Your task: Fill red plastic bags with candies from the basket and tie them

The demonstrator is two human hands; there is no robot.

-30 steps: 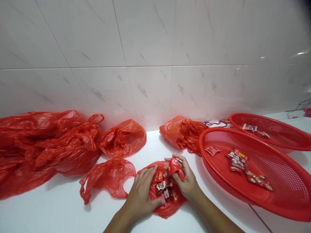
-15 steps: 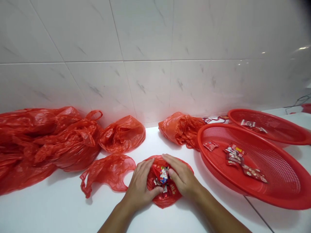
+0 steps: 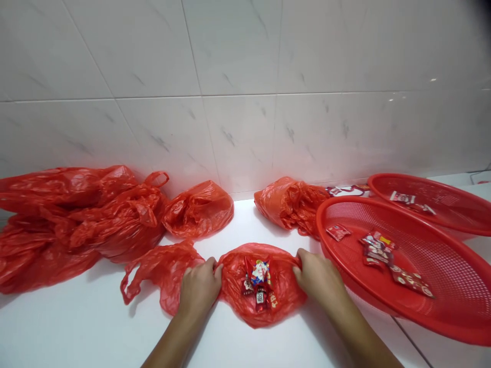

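Bags of thin red plastic [image 3: 72, 220] lie heaped at the left of the white counter [image 3: 88, 327], against the marble-veined tiled wall [image 3: 238, 102], with a rounder orange-red bag [image 3: 198, 210] just right of the heap. A loose red bag [image 3: 157, 273] sprawls on the counter nearer the person, touching the left hand [image 3: 200, 289]. That hand is curled, its fingers pinching the left edge of a spread red bag [image 3: 282, 301], which lies flat at the near middle, its wider axis running left to right. Candy packets [image 3: 259, 281] sit bunched at the bag's centre in a short pile, its long axis pointing far to near. The right hand [image 3: 316, 278] grips the bag's right edge in the same way, holding it taut. Further right, a bunched orange-red bag [image 3: 289, 207] lies against the wall. Beyond it sit a near red mesh basket [image 3: 422, 327], holding scattered wrapped packets [image 3: 378, 250], and a far red mesh basket [image 3: 429, 179].
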